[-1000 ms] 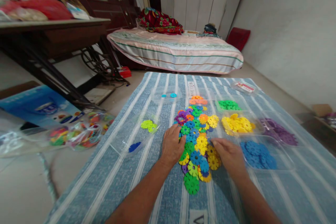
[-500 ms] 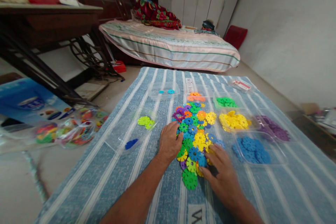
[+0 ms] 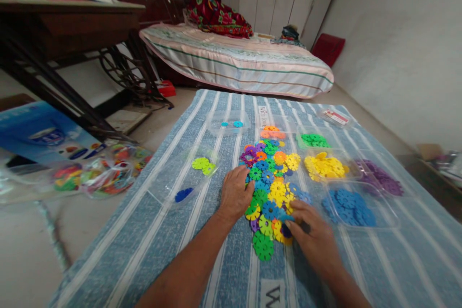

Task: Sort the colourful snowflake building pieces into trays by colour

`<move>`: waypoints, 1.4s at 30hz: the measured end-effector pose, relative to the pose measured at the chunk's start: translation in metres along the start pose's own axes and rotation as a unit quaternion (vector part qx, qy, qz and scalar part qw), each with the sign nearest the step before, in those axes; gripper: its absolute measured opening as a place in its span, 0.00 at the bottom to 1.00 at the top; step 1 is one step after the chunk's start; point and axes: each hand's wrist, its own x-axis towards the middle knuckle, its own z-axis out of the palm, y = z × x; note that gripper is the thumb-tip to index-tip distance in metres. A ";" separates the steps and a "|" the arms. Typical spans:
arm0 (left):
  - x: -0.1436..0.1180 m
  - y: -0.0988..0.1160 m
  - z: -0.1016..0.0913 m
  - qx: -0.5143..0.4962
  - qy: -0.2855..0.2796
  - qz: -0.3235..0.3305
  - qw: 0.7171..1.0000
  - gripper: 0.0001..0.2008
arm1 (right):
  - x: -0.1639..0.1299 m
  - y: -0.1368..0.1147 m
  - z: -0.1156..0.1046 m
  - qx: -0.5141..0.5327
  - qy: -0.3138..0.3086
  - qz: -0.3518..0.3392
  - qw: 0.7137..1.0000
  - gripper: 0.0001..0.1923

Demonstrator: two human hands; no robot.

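A heap of notched plastic discs (image 3: 277, 192) in several colours lies on the striped cloth. At the heap's left edge rests my left hand (image 3: 235, 193), its thumb apart from the bent fingers and nothing visible held in it; the fingertips are partly hidden. My right hand (image 3: 313, 231) is at the heap's near right side, thumb and fingers closed on a blue disc (image 3: 286, 216), which looks tilted. Just below that lies a dark blue disc (image 3: 286, 231) on a yellow one. A large green disc (image 3: 263, 245) sits at the near end.
Clear boxes hold sorted discs: yellow (image 3: 327, 166), blue (image 3: 348, 207), purple (image 3: 378, 178), green (image 3: 314, 141), orange (image 3: 272, 132). At left, one holds lime discs (image 3: 203, 164) and dark blue ones (image 3: 184, 195). Bagged pieces (image 3: 108, 175) lie beyond the table's left edge.
My right thumb and fingers have come together on the blue disc, which has shifted right, uncovering a dark blue disc. My left hand stays at the heap. The view has shifted slightly.
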 end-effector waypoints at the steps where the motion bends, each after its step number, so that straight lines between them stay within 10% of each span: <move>1: 0.000 0.000 0.000 -0.002 0.002 -0.001 1.000 0.14 | 0.001 -0.001 -0.002 0.015 -0.002 0.014 1.000 0.06; 19: -0.002 0.003 -0.005 0.011 -0.010 -0.008 1.000 0.13 | 0.035 -0.028 -0.022 0.253 0.024 0.223 0.941 0.12; 26: -0.005 0.005 -0.007 0.009 -0.008 -0.011 1.000 0.13 | 0.132 -0.059 0.013 0.231 -0.065 0.150 0.959 0.13; 34: -0.004 0.004 -0.008 0.003 -0.010 -0.023 1.000 0.12 | 0.256 -0.110 0.078 0.208 -0.022 0.106 0.972 0.13; 42: -0.001 0.006 -0.008 -0.005 -0.032 -0.021 0.999 0.13 | 0.190 -0.063 0.039 0.078 -0.027 0.063 0.995 0.12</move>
